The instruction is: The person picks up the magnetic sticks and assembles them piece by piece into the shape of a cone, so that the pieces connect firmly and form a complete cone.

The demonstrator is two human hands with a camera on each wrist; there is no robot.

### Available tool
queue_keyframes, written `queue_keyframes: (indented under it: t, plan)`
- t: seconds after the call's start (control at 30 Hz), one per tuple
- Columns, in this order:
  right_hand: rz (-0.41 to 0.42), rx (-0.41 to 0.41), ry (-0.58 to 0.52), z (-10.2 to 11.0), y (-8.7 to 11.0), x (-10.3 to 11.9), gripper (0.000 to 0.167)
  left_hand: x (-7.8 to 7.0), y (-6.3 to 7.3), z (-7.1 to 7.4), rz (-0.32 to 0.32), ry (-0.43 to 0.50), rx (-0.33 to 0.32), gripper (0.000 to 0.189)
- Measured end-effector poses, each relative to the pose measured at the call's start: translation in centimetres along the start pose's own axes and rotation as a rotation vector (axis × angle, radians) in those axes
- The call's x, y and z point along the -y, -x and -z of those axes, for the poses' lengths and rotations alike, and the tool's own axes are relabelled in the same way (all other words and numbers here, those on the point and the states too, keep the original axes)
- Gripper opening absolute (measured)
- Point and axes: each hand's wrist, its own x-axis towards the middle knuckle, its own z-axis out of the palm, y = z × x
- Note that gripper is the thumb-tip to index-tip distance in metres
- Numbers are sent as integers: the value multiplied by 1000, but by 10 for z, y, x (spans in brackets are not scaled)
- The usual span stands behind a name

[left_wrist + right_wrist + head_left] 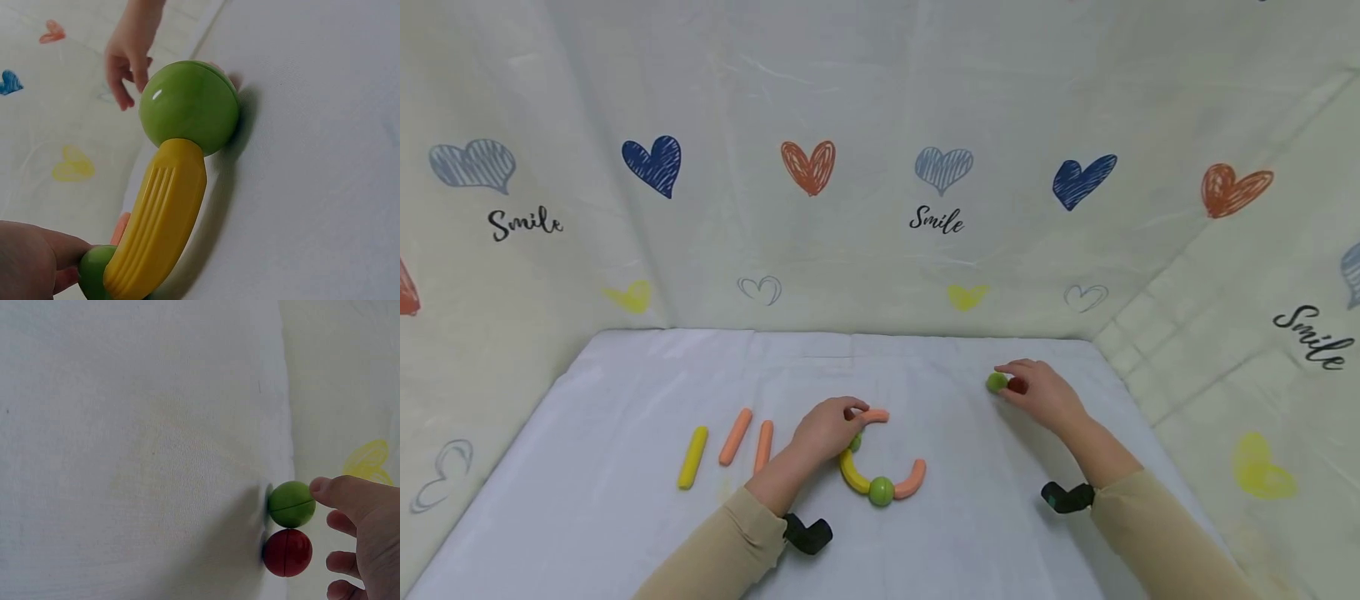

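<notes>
A partial ring of joined toy pieces lies on the table: a yellow curved piece [853,473], a green ball [882,492], a pink curved piece [911,481], and at the top another pink curved piece [876,415]. My left hand [826,428] grips the ring's upper green ball [95,272], its thumb against it in the left wrist view; some fingers are hidden. Farther right, my right hand [1041,392] reaches over a loose green ball [292,504] and a red ball [287,552]. Its thumb tip is at the green ball, and the other fingers are loosely bent.
Left of the ring lie a straight yellow stick [693,457] and two straight pink sticks, one of them [735,437] farther left and the other [763,445] partly behind the left forearm. A white cloth [985,533] covers the table. A curtain with printed hearts hangs behind.
</notes>
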Motion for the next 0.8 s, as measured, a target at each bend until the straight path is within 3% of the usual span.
queue_keyframes:
  t: [0.33,0.8]
  plan:
    - [23,66,87,-2,-10,-5,44,-1,3,4,1,59,31,27]
    - [80,55,206,-10,-20,-8,41,1,4,4,1,72,32,29]
